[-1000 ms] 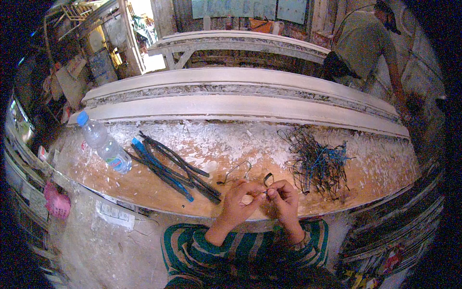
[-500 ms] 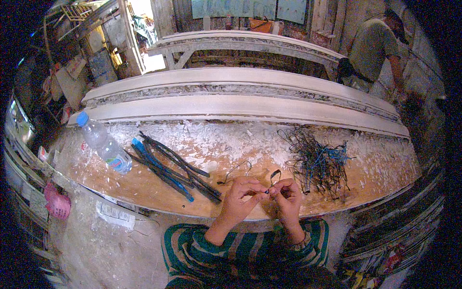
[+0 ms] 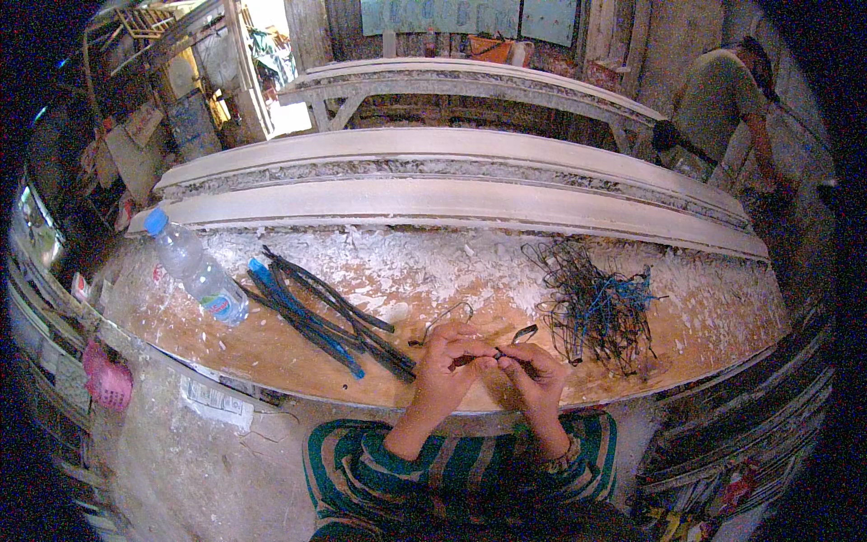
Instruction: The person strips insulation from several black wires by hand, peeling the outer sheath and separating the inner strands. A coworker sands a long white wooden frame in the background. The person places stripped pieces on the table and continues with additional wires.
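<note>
My left hand [image 3: 444, 363] and my right hand [image 3: 536, 372] meet over the table's near edge, thumbs and fingertips pinched together. Between them they grip a thin black strip [image 3: 525, 334], whose small loop rises above the right fingers. Part of the strip is covered by my fingertips. Left of my hands lies a bundle of black and blue strips [image 3: 316, 316], flat and straight. To the right sits a tangled heap of thin black and blue strands [image 3: 596, 303]. A single thin bent strand [image 3: 447, 312] rests just beyond my left hand.
A clear plastic bottle with a blue cap [image 3: 194, 265] stands at the table's left. Long white-coated boards [image 3: 433, 199] run across the table's far side. Behind is a bench [image 3: 470, 77]; a person [image 3: 722, 99] bends over at the far right. A pink bag [image 3: 107, 375] hangs at left.
My fingertips have drawn closer together around the strip, and its loop has tipped lower and to the right. The person at the far right has shifted rightward.
</note>
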Action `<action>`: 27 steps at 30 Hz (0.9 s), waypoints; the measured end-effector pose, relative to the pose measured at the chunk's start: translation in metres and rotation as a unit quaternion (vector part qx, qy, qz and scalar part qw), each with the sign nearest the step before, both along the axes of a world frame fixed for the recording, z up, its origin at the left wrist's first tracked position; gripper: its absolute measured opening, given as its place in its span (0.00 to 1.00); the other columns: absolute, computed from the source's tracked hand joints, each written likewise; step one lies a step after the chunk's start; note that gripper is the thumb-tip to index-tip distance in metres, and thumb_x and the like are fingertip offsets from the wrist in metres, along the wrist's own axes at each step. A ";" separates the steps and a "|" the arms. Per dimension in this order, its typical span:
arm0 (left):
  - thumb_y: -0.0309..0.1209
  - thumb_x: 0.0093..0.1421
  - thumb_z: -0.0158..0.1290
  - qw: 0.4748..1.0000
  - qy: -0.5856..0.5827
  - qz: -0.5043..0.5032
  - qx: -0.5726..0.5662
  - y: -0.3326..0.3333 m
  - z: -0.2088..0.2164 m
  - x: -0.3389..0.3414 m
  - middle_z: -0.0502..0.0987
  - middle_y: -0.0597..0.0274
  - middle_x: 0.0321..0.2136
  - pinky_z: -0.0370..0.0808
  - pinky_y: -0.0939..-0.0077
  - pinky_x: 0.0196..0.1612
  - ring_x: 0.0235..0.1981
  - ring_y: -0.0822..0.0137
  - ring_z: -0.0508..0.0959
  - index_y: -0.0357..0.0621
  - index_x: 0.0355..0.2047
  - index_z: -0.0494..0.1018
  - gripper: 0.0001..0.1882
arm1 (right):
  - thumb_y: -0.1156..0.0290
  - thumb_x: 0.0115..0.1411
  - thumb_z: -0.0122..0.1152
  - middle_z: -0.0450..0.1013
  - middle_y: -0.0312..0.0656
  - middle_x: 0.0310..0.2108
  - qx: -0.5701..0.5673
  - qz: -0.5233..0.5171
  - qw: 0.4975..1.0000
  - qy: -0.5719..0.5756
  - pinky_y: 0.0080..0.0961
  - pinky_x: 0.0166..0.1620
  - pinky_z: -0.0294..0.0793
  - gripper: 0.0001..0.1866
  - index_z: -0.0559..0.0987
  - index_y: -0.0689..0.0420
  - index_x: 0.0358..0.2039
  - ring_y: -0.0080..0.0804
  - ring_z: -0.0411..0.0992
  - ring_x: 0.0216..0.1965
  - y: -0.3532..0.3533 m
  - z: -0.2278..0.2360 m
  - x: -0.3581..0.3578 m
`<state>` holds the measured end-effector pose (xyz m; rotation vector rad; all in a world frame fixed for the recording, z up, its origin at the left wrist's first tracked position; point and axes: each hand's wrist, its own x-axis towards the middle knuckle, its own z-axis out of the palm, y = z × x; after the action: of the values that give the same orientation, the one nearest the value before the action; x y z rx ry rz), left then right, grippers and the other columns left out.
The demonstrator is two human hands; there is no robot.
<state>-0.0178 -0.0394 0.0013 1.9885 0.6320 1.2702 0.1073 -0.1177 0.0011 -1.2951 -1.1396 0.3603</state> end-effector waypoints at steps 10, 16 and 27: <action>0.22 0.45 0.58 0.993 -0.091 -0.031 -0.068 -0.006 -0.001 0.005 0.74 0.58 0.33 0.74 0.78 0.33 0.36 0.68 0.75 0.41 0.29 0.73 0.09 | 0.80 0.48 0.58 0.71 0.40 0.27 -0.006 0.001 1.000 0.001 0.19 0.35 0.68 0.05 0.77 0.62 0.28 0.26 0.69 0.30 0.003 -0.002 0.000; 0.24 0.45 0.59 0.997 -0.055 0.030 0.047 -0.004 -0.001 0.004 0.75 0.58 0.32 0.73 0.78 0.32 0.34 0.67 0.75 0.42 0.28 0.73 0.09 | 0.80 0.49 0.53 0.69 0.39 0.25 -0.011 -0.002 1.000 -0.009 0.20 0.34 0.67 0.03 0.73 0.61 0.26 0.26 0.68 0.29 0.005 -0.003 -0.002; 0.23 0.50 0.55 0.997 -0.033 -0.009 -0.064 -0.009 0.005 0.004 0.73 0.61 0.33 0.74 0.80 0.37 0.35 0.70 0.75 0.38 0.31 0.71 0.07 | 0.71 0.58 0.49 0.63 0.32 0.25 -0.086 0.179 0.965 0.172 0.13 0.33 0.61 0.05 0.65 0.56 0.32 0.18 0.61 0.28 0.005 -0.004 0.005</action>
<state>-0.0134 -0.0484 0.0064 1.8368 0.6439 1.2482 0.1124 -0.1131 -0.0028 -1.1136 -1.0563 0.9339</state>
